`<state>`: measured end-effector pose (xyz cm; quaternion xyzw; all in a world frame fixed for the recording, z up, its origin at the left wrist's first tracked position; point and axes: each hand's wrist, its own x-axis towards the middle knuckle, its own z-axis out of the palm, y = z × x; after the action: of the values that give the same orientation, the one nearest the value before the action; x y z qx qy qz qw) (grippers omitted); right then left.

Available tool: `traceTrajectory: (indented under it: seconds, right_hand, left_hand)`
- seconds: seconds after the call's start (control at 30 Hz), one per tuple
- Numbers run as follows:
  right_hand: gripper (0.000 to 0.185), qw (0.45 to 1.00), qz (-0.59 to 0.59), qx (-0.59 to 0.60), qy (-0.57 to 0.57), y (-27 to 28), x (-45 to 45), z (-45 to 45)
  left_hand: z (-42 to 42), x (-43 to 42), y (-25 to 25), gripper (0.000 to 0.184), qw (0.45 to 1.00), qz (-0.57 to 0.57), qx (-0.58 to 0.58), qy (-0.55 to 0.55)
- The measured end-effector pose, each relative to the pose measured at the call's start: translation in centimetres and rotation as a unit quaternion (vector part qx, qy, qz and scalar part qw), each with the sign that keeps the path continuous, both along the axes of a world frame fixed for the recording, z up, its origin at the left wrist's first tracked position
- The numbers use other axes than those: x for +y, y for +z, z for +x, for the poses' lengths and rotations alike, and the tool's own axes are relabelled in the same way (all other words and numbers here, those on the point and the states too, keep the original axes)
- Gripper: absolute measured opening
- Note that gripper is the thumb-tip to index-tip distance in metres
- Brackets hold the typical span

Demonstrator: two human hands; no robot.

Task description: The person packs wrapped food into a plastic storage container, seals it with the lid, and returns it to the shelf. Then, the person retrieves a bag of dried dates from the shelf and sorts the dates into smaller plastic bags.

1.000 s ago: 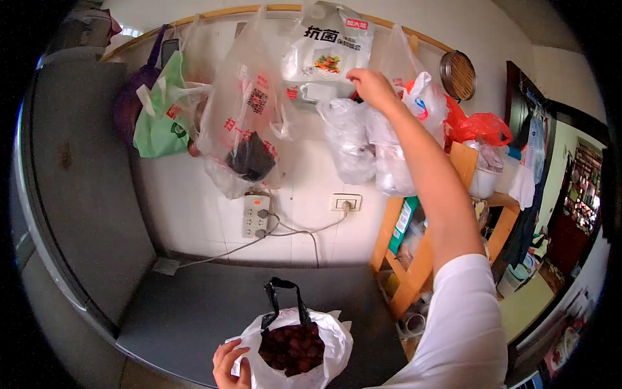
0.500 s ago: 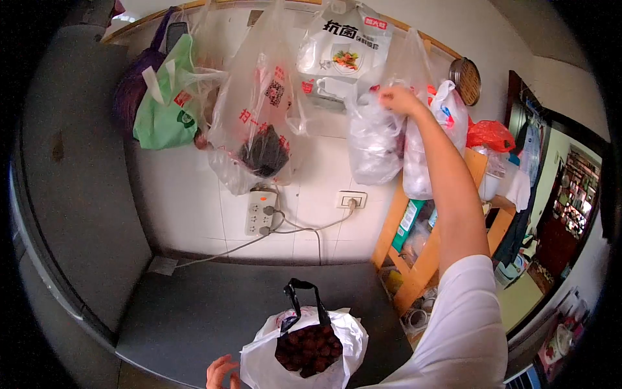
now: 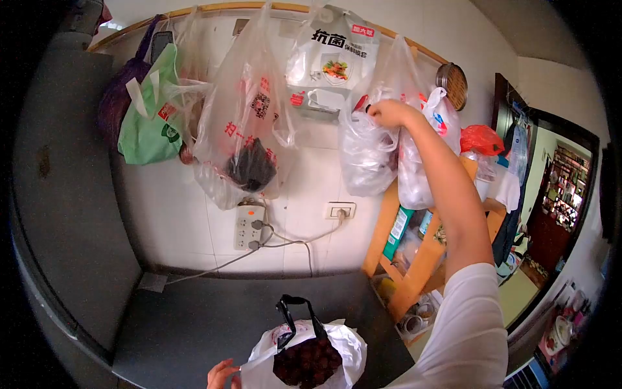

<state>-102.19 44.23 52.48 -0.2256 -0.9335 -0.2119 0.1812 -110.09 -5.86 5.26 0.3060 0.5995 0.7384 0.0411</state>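
Hanging at the upper right of centre in the frame, a clear plastic bag is met near its mouth by the person's right hand. Change noted: that hand has moved down from beside the printed package, so its contact is now with the clear bag. Its fingers are curled, barely open; a small dark item lies at the fingertips, grip unconfirmed. A second filled bag hangs alongside. At bottom centre, a white bag stands open on the dark surface, dark reddish round items inside. The left hand, partly cut off, has bent fingers at its left edge; hold cannot be determined.
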Motion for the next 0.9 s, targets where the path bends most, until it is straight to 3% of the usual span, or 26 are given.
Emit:
traceTrajectory:
  seconds: [0.03,0.1,0.13,0.2,0.33,0.4,0.5,0.57,0.63,0.7,0.9]
  right_hand:
    - [0.022,1.000,0.000,0.000,0.003,0.9,0.0,-0.7]
    - [0.028,0.983,0.100,0.154,-0.003,2.6,0.2,-2.5]
    - [0.028,0.983,0.099,0.153,0.004,3.3,1.6,-3.5]
    - [0.030,0.948,0.078,0.306,0.047,4.5,4.3,-5.5]
    - [0.029,0.926,0.065,0.355,-0.106,5.0,10.3,-8.0]
    - [0.030,0.927,0.150,0.279,-0.199,3.6,10.4,-7.0]
    - [0.030,0.929,0.130,0.187,-0.290,2.6,11.9,-5.8]
    - [0.024,0.910,0.187,0.269,-0.253,2.8,12.5,-5.1]
    - [0.021,0.890,0.279,0.336,-0.131,3.6,10.9,-3.6]
    - [0.019,0.876,0.261,0.395,-0.088,5.3,8.5,-2.5]
    - [0.032,0.836,0.252,0.488,0.015,7.1,4.6,0.9]
  left_hand:
    - [-0.2,0.1,0.0,0.021,1.000,-0.009,0.003,0.004]
    - [-0.7,0.2,-0.3,0.021,1.000,-0.015,-0.006,0.010]
    - [-0.9,0.2,-0.3,0.021,1.000,-0.020,-0.014,0.012]
    - [-1.0,0.3,0.2,0.021,0.999,-0.017,0.005,0.033]
    - [-0.7,-0.4,0.2,0.022,0.995,-0.011,-0.016,0.095]
    - [0.1,-1.2,1.2,0.022,0.989,-0.046,-0.017,0.142]
    - [0.0,-2.0,1.5,0.024,0.988,-0.066,0.018,0.142]
    - [-0.3,-1.8,1.1,0.025,0.988,-0.064,-0.009,0.138]
    - [-0.8,-1.9,0.0,0.026,0.989,-0.069,-0.035,0.126]
    - [-1.7,-1.4,-1.9,0.026,0.989,-0.075,-0.030,0.126]
    - [-2.3,-0.4,0.5,0.027,0.993,-0.078,0.030,0.077]
